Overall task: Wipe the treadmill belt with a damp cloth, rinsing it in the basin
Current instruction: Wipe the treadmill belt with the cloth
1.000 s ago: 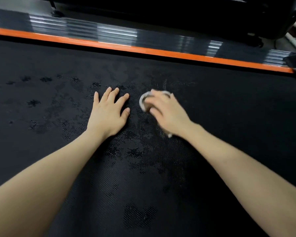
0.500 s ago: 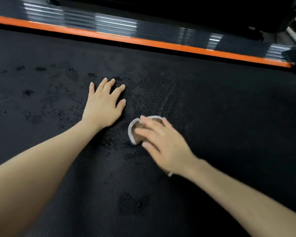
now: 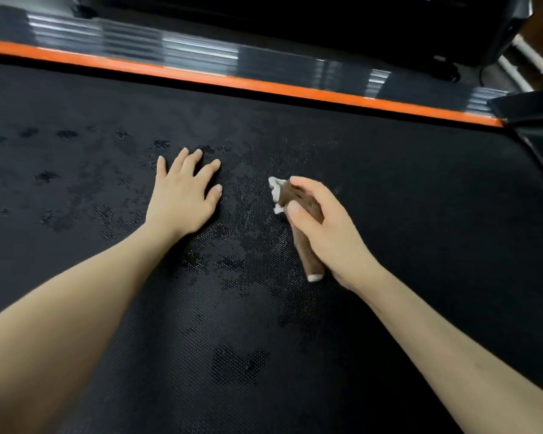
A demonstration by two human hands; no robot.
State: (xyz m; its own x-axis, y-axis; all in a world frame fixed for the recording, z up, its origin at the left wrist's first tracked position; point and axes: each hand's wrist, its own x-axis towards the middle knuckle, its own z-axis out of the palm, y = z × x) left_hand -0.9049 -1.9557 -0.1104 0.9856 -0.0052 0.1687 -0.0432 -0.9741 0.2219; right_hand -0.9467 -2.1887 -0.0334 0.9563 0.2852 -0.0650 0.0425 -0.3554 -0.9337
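Observation:
The black textured treadmill belt (image 3: 389,214) fills the view, with dark wet patches around its middle. My left hand (image 3: 184,195) lies flat on the belt, fingers spread. My right hand (image 3: 323,227) grips a bunched brown cloth with white edges (image 3: 295,197); one white end sticks out past my fingertips and the other end hangs below my palm against the belt. The basin is out of view.
An orange stripe (image 3: 264,84) runs along the belt's far edge, with a dark ribbed side rail (image 3: 170,48) beyond it. A black frame part (image 3: 533,120) sits at the right edge. White pipes (image 3: 527,57) show at the top right.
My right hand has swept the cloth back toward me and then up and right again, and now holds it bunched and partly lifted instead of pressed flat. My left hand has stayed planted.

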